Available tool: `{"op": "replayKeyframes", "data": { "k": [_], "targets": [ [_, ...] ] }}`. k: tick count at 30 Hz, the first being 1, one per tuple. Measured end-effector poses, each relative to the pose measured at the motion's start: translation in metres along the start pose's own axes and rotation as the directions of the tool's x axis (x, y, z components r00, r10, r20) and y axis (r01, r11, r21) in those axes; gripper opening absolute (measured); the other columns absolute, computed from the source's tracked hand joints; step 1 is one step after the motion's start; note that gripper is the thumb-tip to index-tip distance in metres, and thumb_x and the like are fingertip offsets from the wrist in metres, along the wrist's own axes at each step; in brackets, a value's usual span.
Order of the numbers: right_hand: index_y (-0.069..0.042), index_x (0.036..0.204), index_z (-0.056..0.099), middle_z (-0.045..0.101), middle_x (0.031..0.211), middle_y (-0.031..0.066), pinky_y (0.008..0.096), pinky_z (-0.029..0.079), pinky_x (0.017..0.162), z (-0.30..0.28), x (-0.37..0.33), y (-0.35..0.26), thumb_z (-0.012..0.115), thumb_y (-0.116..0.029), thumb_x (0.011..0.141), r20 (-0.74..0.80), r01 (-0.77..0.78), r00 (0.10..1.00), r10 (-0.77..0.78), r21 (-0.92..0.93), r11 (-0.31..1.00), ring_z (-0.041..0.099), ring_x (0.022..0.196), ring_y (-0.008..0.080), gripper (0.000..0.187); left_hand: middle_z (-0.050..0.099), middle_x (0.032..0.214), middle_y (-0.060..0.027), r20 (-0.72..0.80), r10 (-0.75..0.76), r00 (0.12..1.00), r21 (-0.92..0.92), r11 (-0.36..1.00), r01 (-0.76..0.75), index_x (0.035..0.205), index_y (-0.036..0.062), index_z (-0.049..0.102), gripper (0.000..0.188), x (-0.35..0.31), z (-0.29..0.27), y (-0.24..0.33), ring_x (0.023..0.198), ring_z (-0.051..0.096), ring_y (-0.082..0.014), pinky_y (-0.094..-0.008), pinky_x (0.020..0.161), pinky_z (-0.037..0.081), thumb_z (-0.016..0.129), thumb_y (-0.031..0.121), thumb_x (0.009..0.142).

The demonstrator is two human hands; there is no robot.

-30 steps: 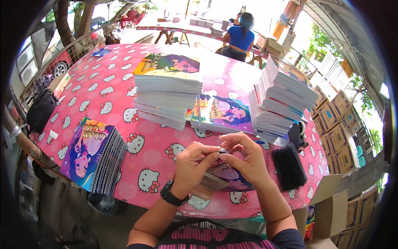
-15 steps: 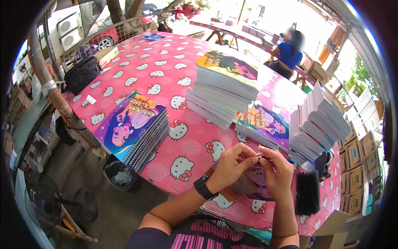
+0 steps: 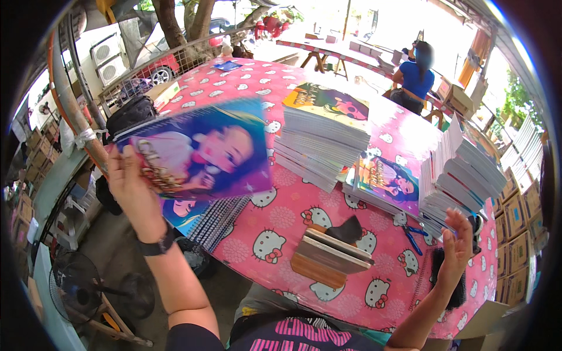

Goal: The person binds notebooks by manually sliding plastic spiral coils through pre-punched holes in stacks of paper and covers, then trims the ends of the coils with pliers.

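Observation:
My left hand is closed on the edge of a colourful spiral-bound book, lifted and tilted, its cover slightly blurred. Below it, a stack of similar bound books sits at the table's left edge, partly hidden. At the right, my right hand is raised with fingers apart and holds nothing. Under it lies a bundle of black binding coils, partly covered by the hand. Beside these are blue-handled pliers. A wooden block stand with slanted boards rests in front of me.
A pink patterned cloth covers the table. Tall stacks of unbound books and loose pages stand at the far side and right. A black bag lies far left, a fan below. Behind the table is a person.
Both hands were together over a book at the wooden stand. The left hand has carried the book left above the bound stack. My right hand has let go and moved right.

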State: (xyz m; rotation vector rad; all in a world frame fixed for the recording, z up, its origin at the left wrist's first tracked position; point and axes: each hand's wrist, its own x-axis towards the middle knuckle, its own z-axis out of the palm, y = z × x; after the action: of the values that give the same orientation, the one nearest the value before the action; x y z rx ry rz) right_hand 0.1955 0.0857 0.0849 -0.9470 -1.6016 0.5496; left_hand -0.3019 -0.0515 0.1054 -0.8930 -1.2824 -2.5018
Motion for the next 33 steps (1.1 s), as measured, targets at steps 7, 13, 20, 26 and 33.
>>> {"op": "replayKeyframes", "data": {
  "k": [7,13,20,26,33],
  "targets": [
    [-0.001,0.115,0.059,0.061,0.111,0.0055,0.0245,0.045,0.086,0.0,-0.032,0.048,0.06,-0.012,0.09,0.067,-0.206,0.977,0.203,0.054,0.977,0.056,0.099,0.0129,0.027,0.056,0.101,-0.0056,-0.133,-0.239,0.962,0.045,0.968,0.247,0.117,-0.0035,0.052,0.039,0.013,-0.085,-0.05,0.094,0.055,-0.0134,-0.0292,0.084,0.046,0.064,0.024,0.092],
    [-0.001,0.112,0.06,0.062,0.108,0.0046,0.0231,0.045,0.083,-0.012,-0.036,0.058,0.059,-0.011,0.091,0.092,-0.224,0.971,0.222,0.011,0.975,0.056,0.096,0.0111,0.024,0.061,0.102,-0.0068,0.04,0.161,0.986,0.391,0.906,-0.163,0.11,-0.0025,0.056,0.035,0.06,-0.072,0.001,0.095,0.055,-0.013,-0.0287,0.085,0.044,0.062,0.028,0.094],
    [0.0,0.11,0.062,0.064,0.103,0.0048,0.0257,0.046,0.082,-0.005,-0.054,0.066,0.059,-0.007,0.09,0.057,-0.296,0.955,0.292,0.083,0.952,0.059,0.092,0.0119,0.022,0.057,0.107,-0.0055,-0.019,-0.238,0.971,0.115,0.964,0.239,0.117,0.0001,0.052,0.029,0.04,-0.091,-0.046,0.097,0.054,-0.0153,-0.0311,0.085,0.045,0.059,0.017,0.094],
    [-0.002,0.105,0.067,0.067,0.099,0.0057,0.026,0.048,0.076,0.016,-0.038,0.089,0.063,-0.007,0.086,0.128,-0.268,0.952,0.277,-0.083,0.96,0.061,0.085,0.0125,0.02,0.054,0.114,-0.0176,0.217,-0.092,0.972,0.931,0.319,-0.178,0.118,0.0013,0.054,0.036,-0.028,-0.123,-0.087,0.105,0.052,-0.031,-0.0413,0.091,0.042,0.064,0.01,0.084],
    [-0.005,0.106,0.065,0.064,0.113,0.0123,0.038,0.045,0.091,0.091,0.026,0.106,0.068,-0.014,0.078,0.278,0.384,0.92,-0.276,-0.502,0.775,0.057,0.107,0.0296,0.029,0.06,0.109,-0.0177,0.286,0.052,0.957,0.818,0.507,-0.272,0.107,-0.0023,0.06,0.025,-0.031,-0.149,-0.112,0.102,0.055,-0.0324,-0.042,0.092,0.042,0.047,0.01,0.091]
  ]
}}
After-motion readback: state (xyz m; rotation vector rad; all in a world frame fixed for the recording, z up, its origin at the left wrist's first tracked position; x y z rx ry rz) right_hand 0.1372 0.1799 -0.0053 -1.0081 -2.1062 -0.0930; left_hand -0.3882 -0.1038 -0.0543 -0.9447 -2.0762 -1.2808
